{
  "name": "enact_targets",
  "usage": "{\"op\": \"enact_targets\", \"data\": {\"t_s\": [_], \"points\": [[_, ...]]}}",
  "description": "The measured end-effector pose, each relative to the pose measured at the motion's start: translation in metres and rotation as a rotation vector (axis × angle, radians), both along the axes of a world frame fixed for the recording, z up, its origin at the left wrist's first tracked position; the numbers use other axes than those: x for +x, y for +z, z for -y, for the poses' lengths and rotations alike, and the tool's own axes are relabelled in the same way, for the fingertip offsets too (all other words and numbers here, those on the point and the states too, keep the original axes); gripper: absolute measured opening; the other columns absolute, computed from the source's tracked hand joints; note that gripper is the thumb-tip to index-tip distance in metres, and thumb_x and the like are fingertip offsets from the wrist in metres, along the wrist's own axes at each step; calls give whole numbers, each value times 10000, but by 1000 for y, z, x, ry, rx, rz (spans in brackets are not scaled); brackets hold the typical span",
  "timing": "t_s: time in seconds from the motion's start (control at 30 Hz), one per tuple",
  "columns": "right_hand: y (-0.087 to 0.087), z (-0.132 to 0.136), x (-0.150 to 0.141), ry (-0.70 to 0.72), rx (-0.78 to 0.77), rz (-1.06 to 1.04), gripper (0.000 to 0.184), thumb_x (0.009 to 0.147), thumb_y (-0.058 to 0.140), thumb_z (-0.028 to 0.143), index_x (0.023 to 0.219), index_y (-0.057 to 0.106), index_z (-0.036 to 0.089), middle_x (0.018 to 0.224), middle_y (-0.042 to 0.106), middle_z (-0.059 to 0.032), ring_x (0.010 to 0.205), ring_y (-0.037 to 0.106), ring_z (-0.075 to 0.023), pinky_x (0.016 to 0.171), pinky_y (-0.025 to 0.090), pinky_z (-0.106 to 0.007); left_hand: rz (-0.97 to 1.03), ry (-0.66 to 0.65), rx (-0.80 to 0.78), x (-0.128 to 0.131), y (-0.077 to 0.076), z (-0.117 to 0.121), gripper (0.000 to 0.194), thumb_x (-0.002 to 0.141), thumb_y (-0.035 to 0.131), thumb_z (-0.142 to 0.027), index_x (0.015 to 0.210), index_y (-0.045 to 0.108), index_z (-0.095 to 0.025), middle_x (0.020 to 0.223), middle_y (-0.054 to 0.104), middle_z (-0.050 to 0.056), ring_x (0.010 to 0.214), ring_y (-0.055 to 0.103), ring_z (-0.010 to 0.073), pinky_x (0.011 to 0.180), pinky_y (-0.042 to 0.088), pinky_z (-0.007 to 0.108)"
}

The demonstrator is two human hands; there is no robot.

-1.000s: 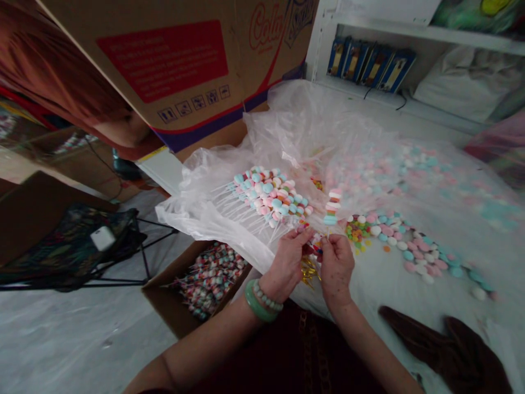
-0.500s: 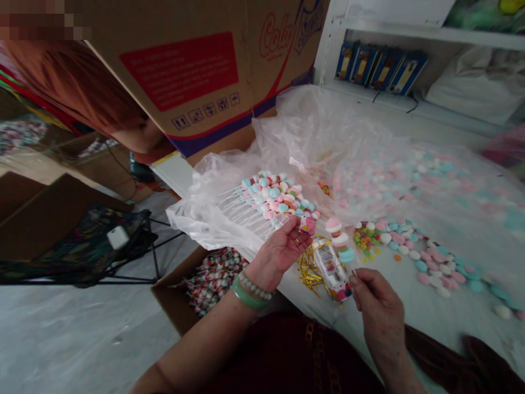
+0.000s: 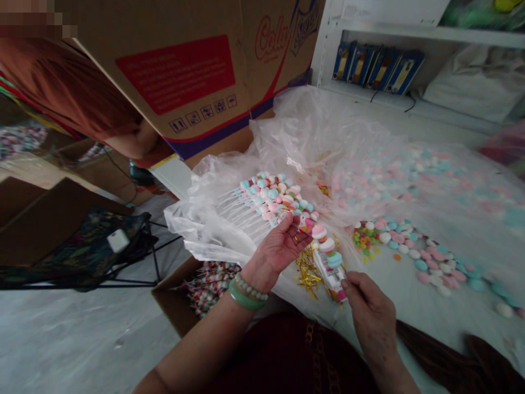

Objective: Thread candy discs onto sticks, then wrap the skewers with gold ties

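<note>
Since half a second ago we have swung the candy skewer (image 3: 327,247) left, our right hand (image 3: 369,309) pinching its stick end while our left hand (image 3: 279,249) closes on its wrapper tip, above the gold twist ties (image 3: 307,271).

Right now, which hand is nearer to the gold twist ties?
Left. The left hand is just beside the gold twist ties, up-left of them; the right hand sits farther off, lower right.

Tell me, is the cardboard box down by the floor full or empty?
Holding plenty: the open cardboard box shows a heap of wrapped candy sticks; its depth is hidden.
</note>
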State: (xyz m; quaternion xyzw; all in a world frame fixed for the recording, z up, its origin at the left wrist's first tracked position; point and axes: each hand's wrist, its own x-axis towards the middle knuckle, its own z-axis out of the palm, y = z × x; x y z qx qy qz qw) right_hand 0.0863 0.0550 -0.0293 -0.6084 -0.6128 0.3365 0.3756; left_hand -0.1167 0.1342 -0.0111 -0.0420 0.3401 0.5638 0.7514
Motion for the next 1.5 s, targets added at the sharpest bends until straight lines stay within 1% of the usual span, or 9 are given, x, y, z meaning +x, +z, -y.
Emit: {"op": "enact_targets", "data": {"t_s": [0.53, 0.73, 0.87, 0.97, 1.1, 1.17, 1.3, 1.43, 1.5], "points": [[-3, 5, -2, 70, 332, 312, 193, 877, 485, 260, 874, 658, 174, 823, 680, -63, 725, 635, -159, 640, 459, -235, -325, 96, 271, 2, -10, -5, 191, 674, 749, -266, 759, 660, -120, 703, 642, -4, 601, 579, 93, 576, 493, 225], [2, 1, -3, 13, -132, -29, 196, 809, 577, 373, 809, 658, 194, 720, 652, -13, 640, 587, -143, 562, 440, -227, -345, 59, 300, 8, -7, 0, 202, 670, 753, -272, 772, 673, -117, 706, 635, 2, 611, 570, 86, 571, 471, 203], [4, -3, -9, -46, -533, -465, 256, 737, 651, 428, 781, 616, 178, 566, 553, 42, 363, 327, -46, 338, 203, -189, -317, 35, 280, 16, -10, 7, 195, 672, 752, -236, 810, 667, -128, 750, 636, -6, 633, 577, 76, 594, 485, 193], [3, -6, -15, -29, -661, -667, 287, 666, 709, 413, 745, 592, 164, 561, 562, 40, 318, 250, -15, 320, 124, -179, -278, 23, 265, 22, -14, 11, 206, 668, 756, -232, 817, 655, -131, 740, 626, -13, 627, 587, 82, 605, 502, 206], [1, -9, -18, 34, -741, -678, 290, 651, 693, 421, 691, 569, 161, 556, 565, 34, 302, 226, -12, 317, 100, -189, -232, 20, 269, 23, -14, 13, 203, 690, 742, -253, 820, 639, -136, 733, 615, -19, 609, 581, 79, 613, 512, 217], [-1, -9, -16, 0, -668, -526, 273, 673, 652, 431, 684, 580, 168, 532, 543, 42, 316, 263, -33, 323, 149, -197, -253, 7, 253, 20, -13, 13, 218, 692, 742, -259, 842, 638, -141, 753, 621, -17, 621, 582, 79, 614, 511, 216], [-6, -4, -10, -9, -266, -4, 219, 759, 571, 388, 713, 643, 187, 574, 578, 20, 516, 512, -123, 495, 380, -223, -335, -1, 205, 18, -15, 14, 250, 671, 758, -248, 863, 643, -137, 784, 634, -5, 658, 585, 79, 626, 500, 199], [-11, 4, -11, 28, 98, 349, 250, 842, 483, 336, 749, 665, 190, 678, 648, -29, 572, 567, -138, 548, 385, -230, -357, 33, 200, 23, -19, 14, 247, 669, 760, -259, 855, 649, -141, 805, 643, 1, 685, 598, 90, 658, 504, 218], [-11, 5, -13, 32, 155, 398, 250, 850, 475, 314, 739, 662, 192, 686, 654, -39, 553, 561, -131, 531, 373, -226, -346, 38, 219, 25, -19, 14, 231, 677, 755, -259, 842, 649, -138, 796, 645, 4, 685, 601, 92, 676, 504, 225]]}}
